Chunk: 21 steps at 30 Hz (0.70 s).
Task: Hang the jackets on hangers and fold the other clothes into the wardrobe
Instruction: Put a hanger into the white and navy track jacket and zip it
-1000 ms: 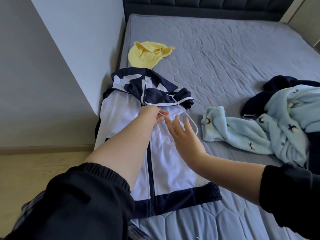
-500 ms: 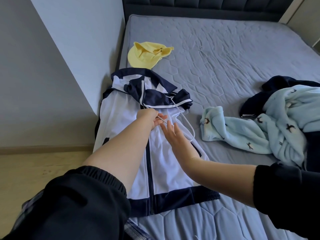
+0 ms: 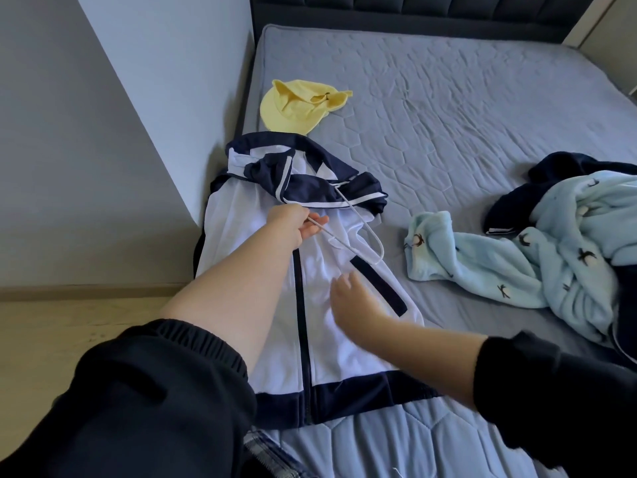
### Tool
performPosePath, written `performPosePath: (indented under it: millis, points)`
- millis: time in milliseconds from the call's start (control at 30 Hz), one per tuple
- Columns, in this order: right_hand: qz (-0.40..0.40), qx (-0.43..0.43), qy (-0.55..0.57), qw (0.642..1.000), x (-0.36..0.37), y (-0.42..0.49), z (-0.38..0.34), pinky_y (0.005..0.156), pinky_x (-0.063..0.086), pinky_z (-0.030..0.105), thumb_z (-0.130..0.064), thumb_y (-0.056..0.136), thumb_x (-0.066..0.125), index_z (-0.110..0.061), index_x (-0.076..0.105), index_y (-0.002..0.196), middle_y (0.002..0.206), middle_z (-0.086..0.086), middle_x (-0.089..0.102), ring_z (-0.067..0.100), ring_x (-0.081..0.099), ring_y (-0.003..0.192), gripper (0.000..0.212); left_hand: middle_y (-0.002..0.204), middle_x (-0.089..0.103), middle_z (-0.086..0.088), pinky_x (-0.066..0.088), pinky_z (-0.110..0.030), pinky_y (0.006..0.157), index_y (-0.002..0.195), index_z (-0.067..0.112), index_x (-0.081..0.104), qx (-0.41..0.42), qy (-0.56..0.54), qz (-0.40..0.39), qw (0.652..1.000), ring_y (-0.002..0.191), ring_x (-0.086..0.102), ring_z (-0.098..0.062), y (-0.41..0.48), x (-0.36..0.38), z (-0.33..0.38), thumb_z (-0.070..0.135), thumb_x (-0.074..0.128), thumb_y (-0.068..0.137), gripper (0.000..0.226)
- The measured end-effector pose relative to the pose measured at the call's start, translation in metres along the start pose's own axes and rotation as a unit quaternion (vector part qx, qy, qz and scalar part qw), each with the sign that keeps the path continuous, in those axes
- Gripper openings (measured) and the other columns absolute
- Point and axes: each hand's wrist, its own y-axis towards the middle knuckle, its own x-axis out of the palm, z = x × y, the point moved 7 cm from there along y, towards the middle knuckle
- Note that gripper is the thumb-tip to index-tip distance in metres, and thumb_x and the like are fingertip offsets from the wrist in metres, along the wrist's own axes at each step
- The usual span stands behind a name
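- A white and navy zip-up jacket (image 3: 331, 360) lies flat, front up and zipped, on the grey-blue quilted bed (image 3: 448, 115). Its navy hem is towards me, and its hood and collar are bunched at the far end.
- The jacket sits along the bed's left edge, close to the pale wall corner (image 3: 165, 115).
- The left hand (image 3: 293, 224) is over the jacket's upper chest, just below the collar. Its fingers are curled and pinch a thin white hanger (image 3: 379, 253).
- The hanger runs from that hand across the jacket's right chest. Its looped end rests by the jacket's right edge, and another strand leads up under the navy collar.
- The right hand (image 3: 348, 298) is over the jacket's white front, right of the zip. Its fingers are loose and slightly spread and it holds nothing. I cannot tell whether it touches the cloth.
- Both forearms are bare, with black sleeves pushed back.
- A soft yellow cap (image 3: 293, 105) lies just beyond the jacket's hood.
- To the jacket's right, a little apart from it, a light-blue fleece garment with small dark bird prints (image 3: 482, 270) lies crumpled.
- A dark navy garment (image 3: 510, 201) lies partly under the fleece.
- A pale wooden floor (image 3: 69, 332) shows left of the jacket, beside the bed.
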Motion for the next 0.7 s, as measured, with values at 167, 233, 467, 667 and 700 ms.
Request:
performPosePath:
  millis: [167,233,467,667,700]
  points:
    - [0.036,0.173,0.513,0.840,0.044,0.021,0.077,0.083,0.049,0.035,-0.010,0.090,0.047,-0.010,0.064,0.106,0.109,0.007,0.061,0.030,0.059,0.104,0.024,0.071,0.051,-0.008,0.048,-0.022,0.035,0.082,0.002,0.047,-0.010,-0.029,-0.040,0.999,0.036,0.061,-0.013,-0.007,-0.005,-0.004,0.002,0.039,0.101,0.021]
    - [0.024,0.236,0.773,0.588,0.060,0.021,0.093,0.082,0.049,0.037,-0.009,0.093,0.049,-0.001,0.066,0.104,0.104,0.015,0.066,0.034,0.062,0.098,0.022,0.070,0.049,-0.006,0.049,-0.021,0.036,0.077,0.003,0.046,-0.018,-0.051,-0.063,0.996,0.038,0.061,-0.013,-0.011,-0.010,-0.001,0.003,0.040,0.101,0.025]
    - [0.069,0.235,0.969,-0.015,0.045,0.022,0.132,0.058,0.055,0.031,-0.020,0.101,0.038,-0.002,0.056,0.093,0.068,0.012,0.065,0.019,0.064,0.053,0.026,0.057,0.053,-0.004,0.053,-0.023,0.044,0.082,0.006,0.049,-0.035,0.076,-0.130,0.988,0.041,0.062,-0.010,-0.021,-0.028,-0.006,0.004,0.038,0.102,0.023]
    - [0.154,0.355,0.894,0.227,0.031,0.007,0.188,0.040,0.036,0.019,-0.006,0.095,0.042,-0.014,0.056,0.095,0.066,-0.002,0.041,0.010,0.039,0.049,0.016,0.080,0.062,-0.009,0.056,-0.026,0.063,0.120,0.005,0.048,0.009,0.342,-0.169,0.924,0.061,0.067,-0.015,-0.051,-0.004,-0.014,0.019,0.038,0.102,0.025]
    - [0.178,0.365,0.863,0.300,0.025,0.001,0.197,0.047,0.038,0.020,-0.007,0.095,0.043,-0.016,0.057,0.099,0.068,-0.003,0.043,0.010,0.040,0.054,0.017,0.084,0.063,-0.008,0.056,-0.028,0.068,0.122,0.006,0.048,0.011,0.352,-0.157,0.923,0.068,0.068,-0.017,-0.050,-0.006,-0.014,0.021,0.038,0.101,0.028]
